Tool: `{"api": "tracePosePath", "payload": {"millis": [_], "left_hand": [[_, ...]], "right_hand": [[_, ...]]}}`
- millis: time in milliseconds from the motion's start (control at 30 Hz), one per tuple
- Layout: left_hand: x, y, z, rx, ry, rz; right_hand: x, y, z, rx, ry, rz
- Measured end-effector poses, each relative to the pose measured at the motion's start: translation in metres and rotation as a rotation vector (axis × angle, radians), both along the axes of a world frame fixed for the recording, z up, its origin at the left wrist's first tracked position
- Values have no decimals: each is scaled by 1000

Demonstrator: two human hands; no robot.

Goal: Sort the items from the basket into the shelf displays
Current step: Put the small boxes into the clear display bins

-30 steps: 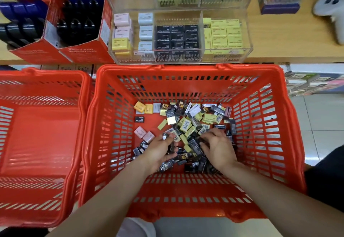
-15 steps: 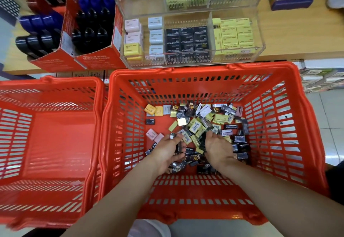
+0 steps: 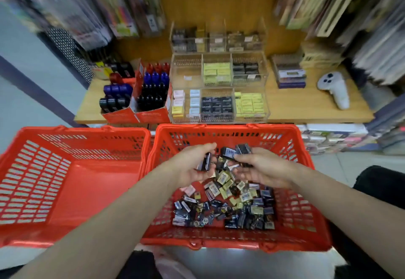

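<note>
A red basket (image 3: 306, 215) in front of me holds a heap of small boxes (image 3: 228, 204), black, yellow and pale. My left hand (image 3: 190, 164) is raised above the heap and grips a few small black boxes (image 3: 206, 162). My right hand (image 3: 260, 169) is also lifted, palm up, fingers curled round several black boxes (image 3: 235, 152). Beyond the basket, a clear acrylic display (image 3: 219, 105) on the wooden shelf has compartments with pale, black and yellow boxes.
A second red basket (image 3: 65, 186) stands to the left, nothing in it. Red cartons of blue, red and black items (image 3: 140, 96) sit left of the display. A white controller-shaped object (image 3: 335, 90) lies on the shelf at right. Hanging packets line the back wall.
Both hands have lifted out of the heap with black boxes in them. My head has tilted up, so more of the shelf and back wall shows.
</note>
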State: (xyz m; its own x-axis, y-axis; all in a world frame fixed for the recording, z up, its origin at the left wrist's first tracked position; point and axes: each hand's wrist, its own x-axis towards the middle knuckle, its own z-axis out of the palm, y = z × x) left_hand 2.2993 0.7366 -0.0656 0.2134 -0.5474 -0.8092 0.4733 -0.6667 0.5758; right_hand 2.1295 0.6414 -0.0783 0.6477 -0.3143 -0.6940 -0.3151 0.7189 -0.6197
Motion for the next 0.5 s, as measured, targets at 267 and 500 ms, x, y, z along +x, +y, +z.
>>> {"api": "tracePosePath", "payload": {"millis": [267,500], "left_hand": [[-15,2,130,-204,-38,-112],[-30,-23,125,-407,-107,35]], "right_hand": [[-17,9,151,-600,-99,-28],[-11,0,158,-1150,-60,74]]}}
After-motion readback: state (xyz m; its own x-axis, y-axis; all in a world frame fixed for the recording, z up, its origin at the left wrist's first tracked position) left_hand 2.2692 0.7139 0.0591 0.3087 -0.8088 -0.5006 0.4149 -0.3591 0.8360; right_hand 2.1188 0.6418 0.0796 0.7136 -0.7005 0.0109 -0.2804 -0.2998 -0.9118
